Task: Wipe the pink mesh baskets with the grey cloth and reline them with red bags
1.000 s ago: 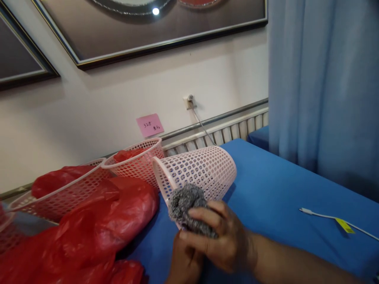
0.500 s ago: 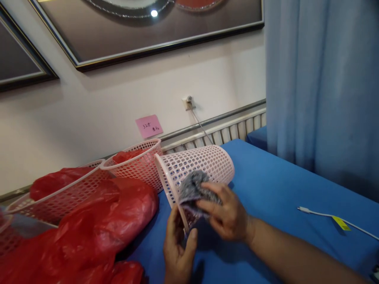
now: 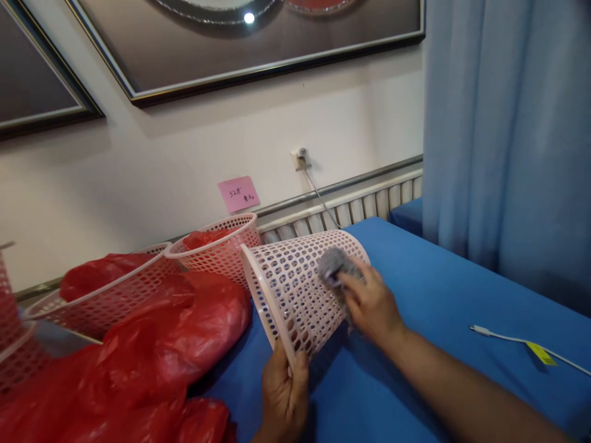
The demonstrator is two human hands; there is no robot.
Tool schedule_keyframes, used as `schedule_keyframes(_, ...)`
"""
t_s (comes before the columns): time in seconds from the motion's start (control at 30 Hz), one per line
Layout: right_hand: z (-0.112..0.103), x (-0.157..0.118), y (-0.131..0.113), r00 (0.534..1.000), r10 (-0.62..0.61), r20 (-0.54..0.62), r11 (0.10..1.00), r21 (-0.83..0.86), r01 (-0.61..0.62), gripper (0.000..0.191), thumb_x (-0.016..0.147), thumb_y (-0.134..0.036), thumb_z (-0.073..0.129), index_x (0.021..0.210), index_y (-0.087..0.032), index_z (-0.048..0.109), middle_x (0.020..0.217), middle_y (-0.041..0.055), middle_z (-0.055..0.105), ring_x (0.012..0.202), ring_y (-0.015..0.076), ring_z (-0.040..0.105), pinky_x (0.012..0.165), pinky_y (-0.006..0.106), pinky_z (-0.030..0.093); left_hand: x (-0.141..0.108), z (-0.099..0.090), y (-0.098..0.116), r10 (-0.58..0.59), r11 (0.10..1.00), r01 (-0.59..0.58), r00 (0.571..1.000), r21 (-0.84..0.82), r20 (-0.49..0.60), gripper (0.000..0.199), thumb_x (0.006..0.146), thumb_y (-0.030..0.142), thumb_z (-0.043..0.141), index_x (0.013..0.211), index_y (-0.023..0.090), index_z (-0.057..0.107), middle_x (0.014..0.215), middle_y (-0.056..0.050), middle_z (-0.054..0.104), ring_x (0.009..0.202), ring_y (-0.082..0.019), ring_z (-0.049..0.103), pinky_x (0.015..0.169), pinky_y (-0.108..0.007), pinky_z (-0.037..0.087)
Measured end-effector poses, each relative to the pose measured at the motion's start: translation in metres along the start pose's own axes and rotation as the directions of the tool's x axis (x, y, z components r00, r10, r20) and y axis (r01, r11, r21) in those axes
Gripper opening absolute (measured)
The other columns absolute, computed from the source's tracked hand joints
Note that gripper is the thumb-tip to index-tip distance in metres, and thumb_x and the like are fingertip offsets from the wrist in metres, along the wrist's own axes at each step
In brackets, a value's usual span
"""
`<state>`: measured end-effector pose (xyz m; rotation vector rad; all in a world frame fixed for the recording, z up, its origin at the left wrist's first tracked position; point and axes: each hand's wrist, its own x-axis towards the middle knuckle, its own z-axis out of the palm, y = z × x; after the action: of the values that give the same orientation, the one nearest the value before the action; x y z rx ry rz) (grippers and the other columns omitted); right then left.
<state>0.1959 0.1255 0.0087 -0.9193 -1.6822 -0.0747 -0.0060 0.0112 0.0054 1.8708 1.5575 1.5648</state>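
A pale pink perforated basket point(image 3: 295, 271) lies tilted on its side above the blue surface, its open rim facing left. My left hand point(image 3: 285, 391) pinches the lower part of that rim between thumb and fingers. Against the basket's side, near its base end, my right hand point(image 3: 372, 301) presses a crumpled grey cloth point(image 3: 333, 266). The fingers are wrapped round the cloth and partly hide it.
Red plastic bags point(image 3: 184, 335) spread over the left side. Behind them stand pink baskets point(image 3: 221, 252) with red bags inside. On the blue table point(image 3: 443, 295), a white cable point(image 3: 503, 336) with a yellow tag lies at right. A blue curtain point(image 3: 503, 123) hangs at right.
My right hand has moved the cloth from near the rim towards the basket's base end. My left hand has closed on the lower rim, and the basket has turned slightly.
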Motion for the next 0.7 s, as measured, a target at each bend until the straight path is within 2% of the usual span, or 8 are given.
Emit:
schedule_keyframes(0.1, 0.002, 0.012, 0.031, 0.957, 0.279, -0.078, 0.957, -0.059, -0.284, 0.036, 0.094, -0.018, 0.051, 0.124, -0.019, 0.072, 0.14, 0.019, 0.057, 0.126, 0.0362, 0.061, 0.104, 0.059, 0.055, 0.0, 0.002, 0.009, 0.114, 0.989, -0.123, 0.988, 0.082, 0.104, 0.044, 0.099, 0.037, 0.054, 0.139, 0.018, 0.062, 0.12, -0.013, 0.078, 0.11, -0.03, 0.075, 0.098, -0.042, 0.061)
schedule_keyframes(0.17, -0.002, 0.014, 0.028, 0.96, 0.265, -0.09, 0.961, -0.051, -0.27, 0.042, 0.096, -0.02, 0.05, 0.135, -0.018, 0.066, 0.144, 0.02, 0.054, 0.128, 0.0371, 0.059, 0.103, 0.06, 0.055, -0.001, 0.005, 0.013, 0.169, 0.972, -0.196, 0.966, 0.127, 0.196, 0.043, 0.096, 0.031, 0.056, 0.137, 0.019, 0.064, 0.116, -0.013, 0.078, 0.106, -0.03, 0.076, 0.097, -0.041, 0.062)
schedule_keyframes(0.27, -0.014, 0.002, -0.011, 0.995, -0.04, -0.091, 0.999, -0.013, 0.039, 0.052, 0.095, -0.015, 0.052, 0.145, -0.026, 0.058, 0.153, 0.0145, 0.047, 0.132, 0.033, 0.056, 0.105, 0.054, 0.056, -0.005, 0.007, 0.009, 0.145, 0.961, -0.198, 0.955, 0.195, 0.258, 0.029, 0.093, 0.026, 0.058, 0.118, 0.021, 0.073, 0.103, -0.01, 0.08, 0.088, -0.027, 0.077, 0.086, -0.038, 0.063)
schedule_keyframes(0.37, -0.024, -0.016, -0.058, 0.92, -0.381, -0.094, 0.922, 0.035, 0.386, 0.051, 0.094, -0.02, 0.057, 0.141, -0.041, 0.06, 0.157, -0.0007, 0.047, 0.121, 0.0257, 0.061, 0.096, 0.043, 0.063, -0.007, 0.007, -0.001, 0.107, 0.971, -0.154, 0.964, 0.182, 0.242, 0.021, 0.088, 0.032, 0.066, 0.101, 0.022, 0.077, 0.09, -0.01, 0.079, 0.073, -0.026, 0.074, 0.067, -0.036, 0.062)
schedule_keyframes(0.43, -0.025, -0.02, -0.068, 0.899, -0.428, -0.089, 0.899, 0.062, 0.434, 0.047, 0.094, -0.023, 0.058, 0.136, -0.043, 0.063, 0.154, -0.0062, 0.052, 0.116, 0.0245, 0.063, 0.093, 0.04, 0.065, -0.006, 0.007, -0.004, 0.081, 0.985, -0.118, 0.962, 0.127, 0.261, 0.022, 0.087, 0.034, 0.067, 0.101, 0.022, 0.078, 0.09, -0.009, 0.079, 0.074, -0.027, 0.073, 0.066, -0.036, 0.061)
schedule_keyframes(0.5, -0.021, -0.014, -0.053, 0.947, -0.309, -0.084, 0.947, 0.065, 0.314, 0.047, 0.092, -0.016, 0.055, 0.133, -0.037, 0.066, 0.15, -0.0013, 0.056, 0.12, 0.0265, 0.063, 0.098, 0.043, 0.062, -0.002, 0.008, -0.002, 0.028, 0.995, -0.056, 0.955, 0.086, 0.296, 0.027, 0.091, 0.032, 0.061, 0.111, 0.021, 0.077, 0.098, -0.01, 0.079, 0.085, -0.028, 0.074, 0.08, -0.039, 0.063)
schedule_keyframes(0.57, -0.015, -0.001, -0.016, 0.993, -0.08, -0.092, 0.997, 0.007, 0.081, 0.049, 0.09, -0.007, 0.05, 0.13, -0.03, 0.069, 0.145, 0.0074, 0.059, 0.125, 0.0299, 0.062, 0.103, 0.051, 0.058, 0.003, 0.009, 0.003, -0.012, 0.998, -0.01, 0.948, 0.068, 0.319, 0.037, 0.094, 0.028, 0.055, 0.126, 0.022, 0.073, 0.112, -0.012, 0.078, 0.104, -0.03, 0.073, 0.098, -0.044, 0.059)
schedule_keyframes(0.7, -0.004, 0.021, 0.065, 0.953, 0.275, -0.129, 0.94, -0.172, -0.295, 0.043, 0.09, -0.007, 0.048, 0.121, -0.021, 0.074, 0.137, 0.0168, 0.062, 0.118, 0.0344, 0.062, 0.099, 0.062, 0.055, 0.009, 0.01, 0.006, -0.031, 0.999, 0.026, 0.933, 0.018, 0.359, 0.051, 0.093, 0.024, 0.056, 0.144, 0.024, 0.062, 0.135, -0.013, 0.071, 0.132, -0.033, 0.062, 0.117, -0.053, 0.046)
